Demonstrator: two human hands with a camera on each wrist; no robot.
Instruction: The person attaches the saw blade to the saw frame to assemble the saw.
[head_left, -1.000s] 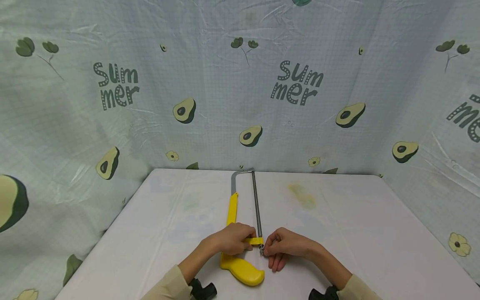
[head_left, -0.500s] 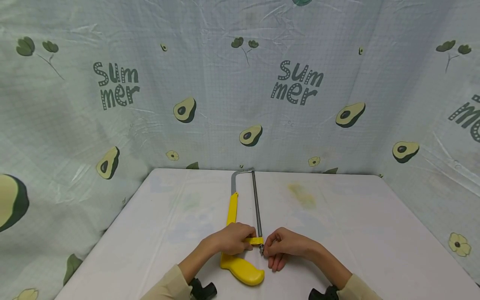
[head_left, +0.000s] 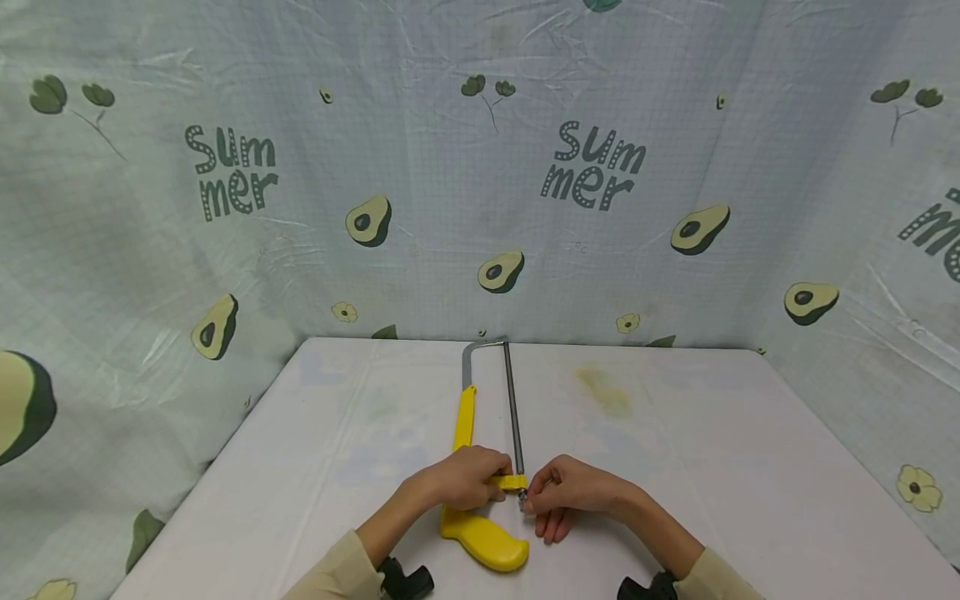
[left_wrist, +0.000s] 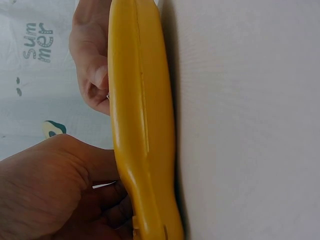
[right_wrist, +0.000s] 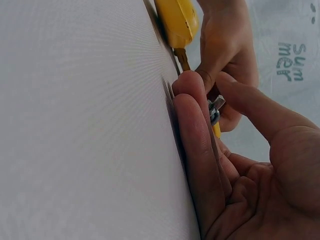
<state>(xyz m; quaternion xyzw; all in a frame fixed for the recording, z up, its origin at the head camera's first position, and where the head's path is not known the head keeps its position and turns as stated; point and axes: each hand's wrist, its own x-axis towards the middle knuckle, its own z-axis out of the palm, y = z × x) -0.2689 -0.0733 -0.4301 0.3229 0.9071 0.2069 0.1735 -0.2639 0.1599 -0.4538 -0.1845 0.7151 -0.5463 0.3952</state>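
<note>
A hacksaw (head_left: 491,543) with a yellow handle and grey metal frame lies on the white table, its front end pointing away from me. My left hand (head_left: 467,477) holds the yellow frame just ahead of the handle, fingers around the cross piece where the blade (head_left: 513,408) ends. At the blade's near end sits a small metal wing nut (right_wrist: 218,102). My right hand (head_left: 573,486) pinches this nut between thumb and forefinger, with the other fingers low along the tabletop. In the left wrist view the yellow handle (left_wrist: 140,100) hides part of both hands.
The white-covered table (head_left: 712,450) stretches out on both sides of the saw, with a faint yellowish stain (head_left: 606,393) toward the back right. A pale curtain (head_left: 435,167) printed with avocados and lettering hangs behind and at the sides.
My right thumb and forefinger have shifted slightly left at the wing nut. The left hand and the hacksaw stay in place.
</note>
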